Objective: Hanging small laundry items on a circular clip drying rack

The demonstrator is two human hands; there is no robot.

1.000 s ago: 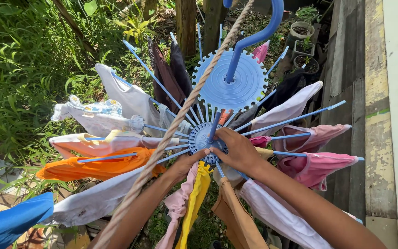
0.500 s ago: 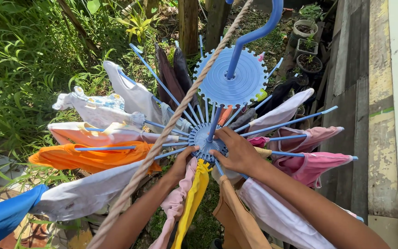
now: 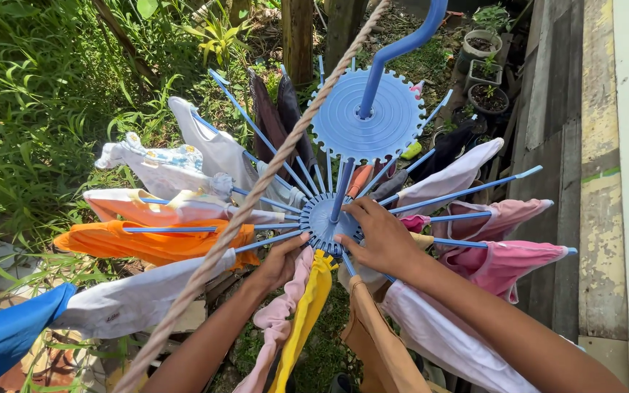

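Compared with the pictures from one second before, I saw only a small change. My left hand (image 3: 282, 262) had slid a little to the lower left edge of the hub (image 3: 327, 222), and its thumb now pointed at the rim instead of lying under it. The whole blue drying rack (image 3: 366, 116) had also turned slightly, so the orange cloth (image 3: 147, 244) and the blue cloth (image 3: 9, 331) stood a bit higher in the view. From this I judged that I was still working at the middle of the rack, around the place where the yellow cloth (image 3: 303, 320) hung, and that no piece had come off yet.

My right hand (image 3: 380, 236) lay over the right side of the hub with the fingers curled on its edge; it pressed on the plastic, but I could not tell if it truly gripped something. The left hand was half closed beside the pink cloth (image 3: 274, 320). Whether it pinched the fabric was hidden.

The rack hung outdoors by its hook, and a thick rope (image 3: 256, 196) crossed in front of it. Below there was green grass (image 3: 30, 109) on the left, wooden posts (image 3: 296, 33) at the top, small plant pots (image 3: 485, 94) and a weathered board wall (image 3: 606, 182) on the right. The sun was strong.
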